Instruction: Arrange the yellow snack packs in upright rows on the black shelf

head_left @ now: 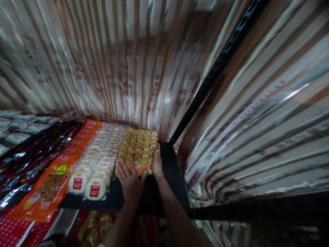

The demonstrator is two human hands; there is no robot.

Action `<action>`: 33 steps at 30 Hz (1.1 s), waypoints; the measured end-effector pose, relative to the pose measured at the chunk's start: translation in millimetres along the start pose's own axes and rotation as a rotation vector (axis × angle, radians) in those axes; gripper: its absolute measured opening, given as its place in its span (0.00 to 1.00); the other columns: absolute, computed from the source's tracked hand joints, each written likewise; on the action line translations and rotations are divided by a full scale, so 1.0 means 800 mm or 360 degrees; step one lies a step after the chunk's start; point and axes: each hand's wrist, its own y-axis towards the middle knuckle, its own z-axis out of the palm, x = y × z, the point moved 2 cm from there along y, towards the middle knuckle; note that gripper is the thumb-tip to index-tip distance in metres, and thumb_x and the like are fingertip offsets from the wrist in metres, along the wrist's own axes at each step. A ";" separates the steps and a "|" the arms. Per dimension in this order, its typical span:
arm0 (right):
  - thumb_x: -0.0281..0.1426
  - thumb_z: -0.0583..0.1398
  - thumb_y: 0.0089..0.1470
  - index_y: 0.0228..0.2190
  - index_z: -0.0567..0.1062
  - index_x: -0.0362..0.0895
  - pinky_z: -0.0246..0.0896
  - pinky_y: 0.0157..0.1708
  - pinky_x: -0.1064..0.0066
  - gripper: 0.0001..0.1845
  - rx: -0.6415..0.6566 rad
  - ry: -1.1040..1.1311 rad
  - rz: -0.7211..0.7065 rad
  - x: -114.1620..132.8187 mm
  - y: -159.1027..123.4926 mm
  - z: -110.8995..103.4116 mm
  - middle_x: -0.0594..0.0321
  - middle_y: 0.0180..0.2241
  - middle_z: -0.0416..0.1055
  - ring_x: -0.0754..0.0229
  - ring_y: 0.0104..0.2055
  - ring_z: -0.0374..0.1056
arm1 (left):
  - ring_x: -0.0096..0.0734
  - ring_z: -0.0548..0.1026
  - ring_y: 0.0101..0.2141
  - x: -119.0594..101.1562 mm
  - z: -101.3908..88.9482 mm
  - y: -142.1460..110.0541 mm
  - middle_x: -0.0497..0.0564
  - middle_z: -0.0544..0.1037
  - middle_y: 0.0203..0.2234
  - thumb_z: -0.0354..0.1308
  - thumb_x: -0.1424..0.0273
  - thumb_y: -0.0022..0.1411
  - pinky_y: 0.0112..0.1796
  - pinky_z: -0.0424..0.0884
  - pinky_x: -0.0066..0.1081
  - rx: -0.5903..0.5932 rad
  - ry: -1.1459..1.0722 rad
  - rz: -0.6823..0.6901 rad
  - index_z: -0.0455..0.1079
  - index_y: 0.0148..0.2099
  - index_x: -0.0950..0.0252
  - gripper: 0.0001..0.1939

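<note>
Several rows of small yellow-wrapped snack packs [137, 147] stand close together on a black shelf [169, 164]. My left hand [132, 183] lies against the front of these packs, its fingers spread over the nearest ones. Along the right side of the block, my right hand [157, 163] rests flat with fingers stretched out. Both hands touch the packs, and neither is wrapped round one. Just left of the yellow block are two rows of round white crackers [95, 187] in clear wrappers with red labels.
Orange snack bags [55, 178], dark shiny packs [38, 151] and white packs [17, 137] line the shelf to the left. A black perforated post [205, 82] rises at the back right corner. Striped shiny sheeting [123, 61] hangs behind. More yellow packs [95, 228] sit below.
</note>
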 end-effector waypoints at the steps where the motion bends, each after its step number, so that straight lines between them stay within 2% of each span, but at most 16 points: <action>1: 0.53 0.33 0.57 0.62 0.46 0.44 0.45 0.59 0.63 0.39 0.0001 0.0007 0.0024 0.001 0.000 0.003 0.58 0.63 0.47 0.59 0.64 0.46 | 0.61 0.37 0.63 0.000 0.001 0.000 0.68 0.37 0.64 0.53 0.53 0.56 0.56 0.48 0.59 0.0005 -0.0001 0.0005 0.49 0.64 0.71 0.40; 6: 0.51 0.33 0.57 0.61 0.49 0.44 0.42 0.60 0.64 0.38 -0.0091 -0.0039 0.0038 0.009 -0.003 0.009 0.58 0.63 0.48 0.60 0.64 0.44 | 0.61 0.37 0.63 0.000 0.001 -0.001 0.69 0.37 0.64 0.52 0.53 0.57 0.56 0.49 0.59 -0.0003 0.0018 0.0025 0.47 0.65 0.71 0.40; 12: 0.48 0.33 0.58 0.59 0.55 0.43 0.44 0.60 0.65 0.36 -0.0228 -0.0117 0.0030 0.016 -0.004 0.008 0.57 0.59 0.57 0.60 0.62 0.50 | 0.60 0.37 0.63 0.000 0.000 -0.001 0.69 0.36 0.64 0.52 0.52 0.57 0.56 0.49 0.58 -0.0001 0.0029 0.0036 0.46 0.65 0.70 0.41; 15: 0.48 0.33 0.58 0.58 0.57 0.43 0.45 0.59 0.65 0.36 -0.0216 -0.0141 0.0017 0.018 -0.002 0.006 0.56 0.58 0.59 0.59 0.60 0.53 | 0.61 0.37 0.63 0.001 0.001 -0.001 0.69 0.35 0.64 0.53 0.52 0.56 0.56 0.48 0.58 -0.0010 0.0050 0.0045 0.47 0.65 0.71 0.41; 19: 0.49 0.33 0.58 0.59 0.55 0.44 0.47 0.58 0.63 0.36 -0.0109 -0.0130 -0.0003 0.015 -0.005 0.005 0.56 0.59 0.57 0.58 0.61 0.52 | 0.60 0.37 0.63 0.000 0.000 0.000 0.69 0.37 0.64 0.52 0.52 0.57 0.56 0.49 0.58 -0.0017 0.0021 0.0036 0.49 0.64 0.71 0.41; 25: 0.50 0.35 0.58 0.59 0.55 0.42 0.45 0.59 0.62 0.37 -0.0265 -0.0054 0.0041 0.010 -0.017 -0.004 0.55 0.60 0.56 0.57 0.62 0.50 | 0.59 0.38 0.63 -0.001 -0.003 0.001 0.68 0.41 0.64 0.50 0.52 0.58 0.56 0.49 0.59 -0.0015 0.0001 0.0009 0.49 0.64 0.69 0.39; 28: 0.50 0.33 0.58 0.59 0.54 0.42 0.46 0.59 0.63 0.37 -0.0248 -0.0078 0.0105 0.012 -0.013 -0.008 0.55 0.61 0.54 0.58 0.62 0.50 | 0.59 0.38 0.63 -0.002 -0.004 0.001 0.68 0.41 0.64 0.50 0.52 0.58 0.56 0.49 0.59 -0.0016 -0.0001 0.0013 0.49 0.64 0.69 0.38; 33: 0.50 0.32 0.57 0.60 0.52 0.40 0.44 0.59 0.64 0.39 -0.0184 -0.0196 0.0029 0.019 0.000 -0.004 0.54 0.62 0.51 0.58 0.63 0.48 | 0.58 0.38 0.63 -0.002 -0.003 0.001 0.69 0.40 0.64 0.51 0.53 0.58 0.56 0.49 0.58 0.0001 0.0005 -0.0004 0.48 0.64 0.70 0.38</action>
